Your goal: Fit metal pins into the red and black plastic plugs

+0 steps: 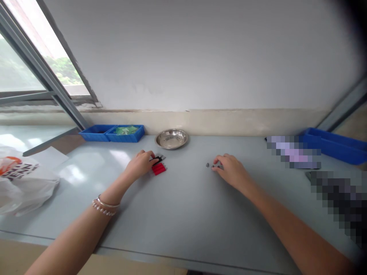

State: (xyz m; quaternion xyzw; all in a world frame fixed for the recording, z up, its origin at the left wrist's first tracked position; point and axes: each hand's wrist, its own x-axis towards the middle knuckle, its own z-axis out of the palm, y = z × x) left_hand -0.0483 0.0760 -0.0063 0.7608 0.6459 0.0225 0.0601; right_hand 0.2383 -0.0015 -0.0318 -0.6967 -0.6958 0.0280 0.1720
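Observation:
My left hand (pixel 141 164) is left of the middle of the table, its thumb and fingers closed on a black piece with a metal tip (pixel 157 159). Beside it lies a small group of red pieces (pixel 159 169), just under the thumb. At the right, my right hand (pixel 229 168) hovers low with thumb and index finger curved and slightly apart. Small dark metallic parts lie near its fingertips, one of them a loose metal part (pixel 207 165) to the left; the others are partly hidden by the fingers.
A round steel bowl (pixel 171 139) stands by the wall. Two joined blue bins (pixel 126 138) sit back left, one holding green packets. A long blue bin (pixel 334 147) and two blurred-out objects are at right. A white plastic bag (pixel 25 191) lies left.

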